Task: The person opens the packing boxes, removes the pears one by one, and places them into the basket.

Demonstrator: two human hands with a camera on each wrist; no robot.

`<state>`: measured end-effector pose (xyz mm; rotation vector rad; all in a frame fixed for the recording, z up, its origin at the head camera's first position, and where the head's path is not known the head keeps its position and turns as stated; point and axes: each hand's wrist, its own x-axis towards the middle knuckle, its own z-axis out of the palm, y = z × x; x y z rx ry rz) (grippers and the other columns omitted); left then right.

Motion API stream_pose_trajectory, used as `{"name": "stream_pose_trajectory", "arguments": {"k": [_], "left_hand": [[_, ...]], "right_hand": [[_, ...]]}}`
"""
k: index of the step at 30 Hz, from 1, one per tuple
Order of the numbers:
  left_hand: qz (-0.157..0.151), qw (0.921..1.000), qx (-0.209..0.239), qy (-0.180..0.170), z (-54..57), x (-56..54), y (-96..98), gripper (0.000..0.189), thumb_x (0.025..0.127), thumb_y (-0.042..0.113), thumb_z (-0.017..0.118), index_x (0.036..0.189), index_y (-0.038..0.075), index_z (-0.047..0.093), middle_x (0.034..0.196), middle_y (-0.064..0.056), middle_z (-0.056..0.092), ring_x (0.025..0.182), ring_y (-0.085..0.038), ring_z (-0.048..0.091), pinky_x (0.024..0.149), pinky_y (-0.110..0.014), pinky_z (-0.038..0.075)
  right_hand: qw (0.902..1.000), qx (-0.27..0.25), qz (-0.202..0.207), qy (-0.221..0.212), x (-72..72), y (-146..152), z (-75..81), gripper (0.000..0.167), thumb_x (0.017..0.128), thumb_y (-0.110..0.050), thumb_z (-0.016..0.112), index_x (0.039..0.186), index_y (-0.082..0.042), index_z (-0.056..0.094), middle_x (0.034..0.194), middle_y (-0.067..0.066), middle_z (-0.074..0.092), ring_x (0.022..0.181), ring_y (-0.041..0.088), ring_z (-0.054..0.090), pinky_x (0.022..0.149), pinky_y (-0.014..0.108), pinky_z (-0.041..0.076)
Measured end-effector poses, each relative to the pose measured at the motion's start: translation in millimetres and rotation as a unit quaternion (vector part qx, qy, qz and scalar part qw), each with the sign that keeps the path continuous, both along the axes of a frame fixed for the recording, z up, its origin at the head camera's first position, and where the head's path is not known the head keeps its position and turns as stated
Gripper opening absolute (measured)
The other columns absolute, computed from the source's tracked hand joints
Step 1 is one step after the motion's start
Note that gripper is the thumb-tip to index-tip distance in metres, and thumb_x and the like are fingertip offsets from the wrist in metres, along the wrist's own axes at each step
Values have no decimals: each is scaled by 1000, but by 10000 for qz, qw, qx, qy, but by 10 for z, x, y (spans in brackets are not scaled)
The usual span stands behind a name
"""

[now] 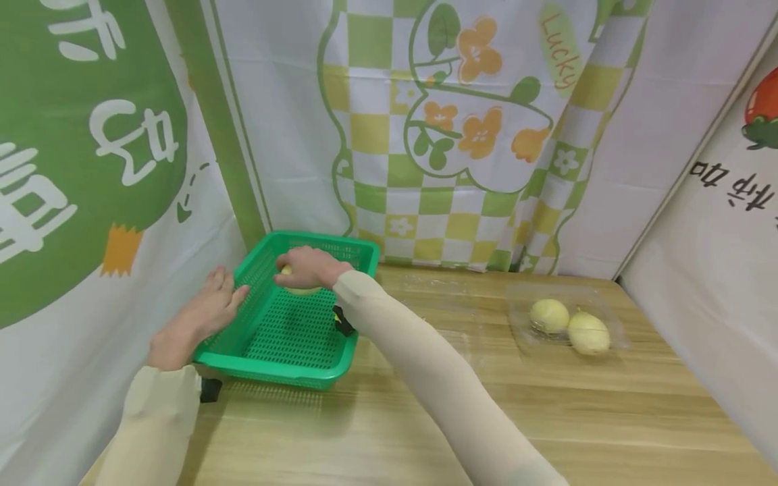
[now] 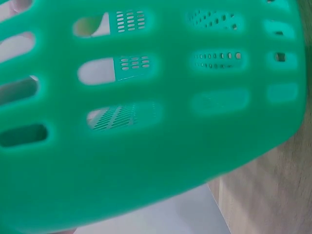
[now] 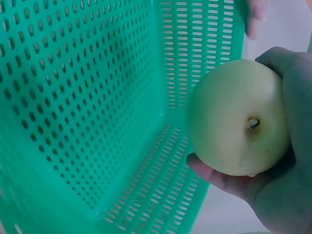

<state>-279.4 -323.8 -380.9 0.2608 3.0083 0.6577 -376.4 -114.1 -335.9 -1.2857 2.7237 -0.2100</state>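
A pale yellow pear is in my right hand, held over the far half of a green plastic basket. In the right wrist view, fingers and thumb curl round the pear, and its brownish end pit faces the camera. Beneath it shows the basket's perforated floor. My left hand lies along the basket's left side, fingers extended and thumb apart, close against the rim. The slotted outer wall fills the left wrist view and hides most of that hand.
Two more pears sit in a clear plastic tray at the right of the wooden table. Other clear trays lie between it and the basket. Printed curtains hang behind and on both sides.
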Motion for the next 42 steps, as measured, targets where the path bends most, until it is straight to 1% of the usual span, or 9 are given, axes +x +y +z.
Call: {"name": "stream_pose_trajectory", "arguments": {"k": [5,7,10,14,20,25,28,37,42], "left_hand": [[-63,10000,-23,0,-11,-41,51,83,106,49,12,145,-23,-6,152,-41,-19,143,-57,-14,118,-66,0],[-73,10000,41,28,-10,-36,57,83,107,48,13,145,-23,-5,152,-42,-18,143,-57,-14,118,-66,0],[-50,9998,176,-31,3,-12,42,82,107,47,13,144,-23,-7,152,-41,-21,142,-56,-17,117,-66,-3],[-32,9996,253,-87,23,24,8,82,107,47,14,144,-23,-9,151,-41,-23,141,-56,-19,116,-68,-3],[7,10000,89,-42,30,40,-16,83,107,47,14,145,-23,-6,151,-42,-20,142,-57,-15,116,-68,-1],[-7,10000,26,-8,28,27,10,83,107,48,15,146,-22,-4,153,-42,-17,143,-57,-12,117,-68,1],[-6,10000,75,-38,31,32,13,83,107,48,15,146,-22,-6,153,-41,-19,143,-57,-14,116,-68,1],[7,10000,-94,30,13,24,19,84,107,48,14,145,-24,-2,152,-43,-15,143,-58,-10,117,-67,2],[38,10000,-56,45,23,39,21,82,107,47,15,145,-24,-2,152,-44,-14,143,-58,-11,117,-67,3]], "right_hand": [[9979,229,-586,-165,-55,20,-63,46,99,-46,48,139,-26,55,136,-7,59,117,11,59,93,30,52],[9972,259,-681,-185,-65,-1,-86,47,98,-47,48,140,-27,54,137,-8,58,119,12,58,96,32,51],[9973,197,-660,-249,-72,-65,-126,47,98,-48,47,140,-27,54,136,-9,58,119,12,58,95,33,51],[9962,78,-721,-490,-55,-175,-182,47,98,-50,48,140,-28,54,136,-10,58,122,13,57,97,34,50],[9944,218,-809,-645,-13,-277,-280,47,98,-51,50,140,-29,53,137,-10,57,123,13,56,99,36,50],[9930,532,-839,-645,40,-294,-334,49,98,-51,51,142,-31,50,143,-11,54,131,14,52,104,38,48],[9928,563,-804,-682,75,-312,-354,49,98,-50,53,142,-30,50,144,-11,53,132,13,52,105,37,48],[9929,729,-716,-615,146,-330,-437,50,97,-47,57,142,-28,50,143,-11,52,129,12,52,98,35,52],[9935,762,-698,-478,139,-314,-447,51,98,-47,56,145,-30,47,149,-9,46,138,16,43,107,39,46]]}}
